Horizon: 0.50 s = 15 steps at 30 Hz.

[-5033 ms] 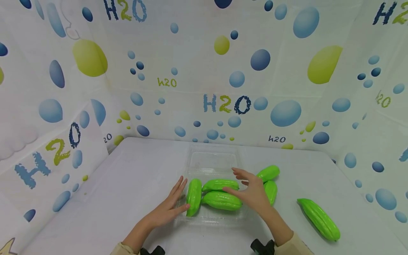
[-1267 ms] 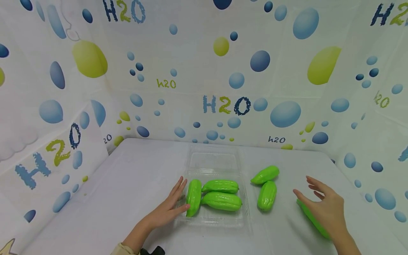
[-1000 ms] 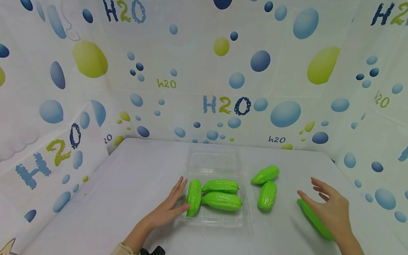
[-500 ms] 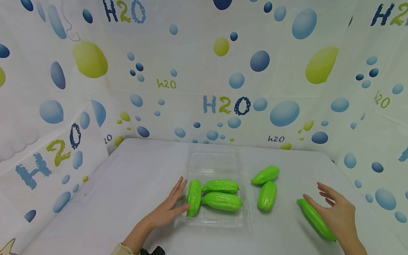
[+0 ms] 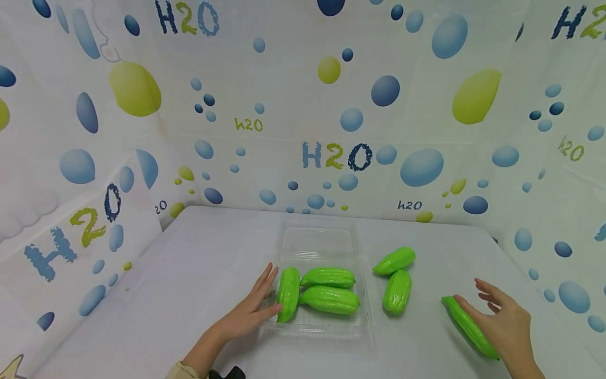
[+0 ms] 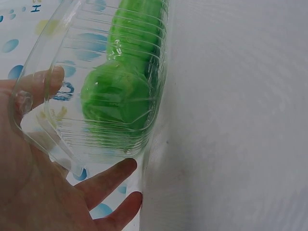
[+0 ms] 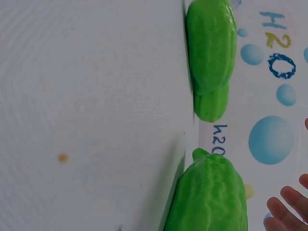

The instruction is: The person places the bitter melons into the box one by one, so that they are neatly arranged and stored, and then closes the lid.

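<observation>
A clear plastic clamshell box (image 5: 326,330) lies with its lid raised at the back; inside are one upright-lying green cucumber (image 5: 288,295) and two crosswise ones (image 5: 330,300). My left hand (image 5: 243,316) rests against the box's left side with fingers straight and spread; in the left wrist view its thumb (image 6: 55,79) lies at the rim. Over at the right, my right hand (image 5: 506,321) hovers above a lone cucumber (image 5: 466,323), fingers bent loosely and holding nothing. The right wrist view has its fingertips (image 7: 288,204) apart from that cucumber (image 7: 209,197).
Two more cucumbers, a front one (image 5: 396,292) and a back one (image 5: 395,260), lie touching between the box and my right hand. A white cloth covers the table (image 5: 189,273). Behind rises a patterned curtain (image 5: 284,79) with blue and yellow drops.
My right hand has left the box and crossed to the right. Over the last second it lowers and shifts slightly right above the lone cucumber. The left hand has stayed put.
</observation>
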### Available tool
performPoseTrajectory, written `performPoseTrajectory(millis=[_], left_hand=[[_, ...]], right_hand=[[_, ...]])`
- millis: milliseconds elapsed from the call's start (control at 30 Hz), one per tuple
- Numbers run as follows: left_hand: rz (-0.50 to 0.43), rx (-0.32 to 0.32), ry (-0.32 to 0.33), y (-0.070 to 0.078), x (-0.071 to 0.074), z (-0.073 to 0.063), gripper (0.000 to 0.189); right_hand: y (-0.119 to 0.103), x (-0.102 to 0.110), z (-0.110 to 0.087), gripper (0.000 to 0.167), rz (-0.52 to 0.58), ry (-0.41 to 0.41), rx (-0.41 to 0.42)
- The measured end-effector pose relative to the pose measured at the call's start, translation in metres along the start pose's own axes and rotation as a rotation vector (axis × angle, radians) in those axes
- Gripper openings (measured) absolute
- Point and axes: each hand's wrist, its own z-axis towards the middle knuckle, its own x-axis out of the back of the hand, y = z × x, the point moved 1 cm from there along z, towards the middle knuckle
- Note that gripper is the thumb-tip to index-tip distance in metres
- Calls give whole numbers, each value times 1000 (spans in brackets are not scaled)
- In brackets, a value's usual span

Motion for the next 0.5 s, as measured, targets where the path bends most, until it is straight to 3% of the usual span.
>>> performPoseTrajectory(millis=[233, 500], left_hand=[[9, -1, 5, 1, 1, 0, 79], [6, -9, 2, 1, 0, 0, 78]], right_hand=[[-19, 9, -11, 78, 35, -55, -63], [-28, 18, -18, 76, 24, -71, -18]])
